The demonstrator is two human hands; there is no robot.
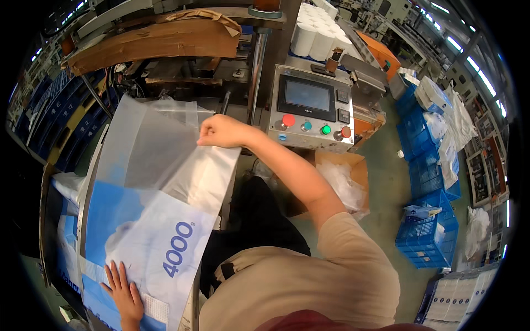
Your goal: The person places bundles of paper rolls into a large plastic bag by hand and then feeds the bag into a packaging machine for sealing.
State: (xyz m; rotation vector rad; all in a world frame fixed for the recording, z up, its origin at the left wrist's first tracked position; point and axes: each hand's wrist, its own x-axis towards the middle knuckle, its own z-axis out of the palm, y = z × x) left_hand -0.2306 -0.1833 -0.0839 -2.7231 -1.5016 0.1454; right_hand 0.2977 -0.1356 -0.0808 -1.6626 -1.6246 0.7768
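A large printed plastic bag (149, 231), blue and white with a clear upper end, lies flat on a metal work table in front of me. My left hand (123, 291) rests on its lower part, palm down with the fingers spread. At the bag's far right edge, my right hand (221, 131) is closed in a pinch on the clear film. A fold of film runs from those fingers down toward the middle of the bag. Silvery bare table surface (207, 179) shows beside and through the film.
A control panel (311, 107) with a screen and coloured buttons stands right of the table. Below it sits a cardboard box (353, 165) of clear plastic. Blue crates (428, 231) line the right side. Torn cardboard (154, 47) covers the machine's beam ahead. White rolls (314, 38) stand behind the panel.
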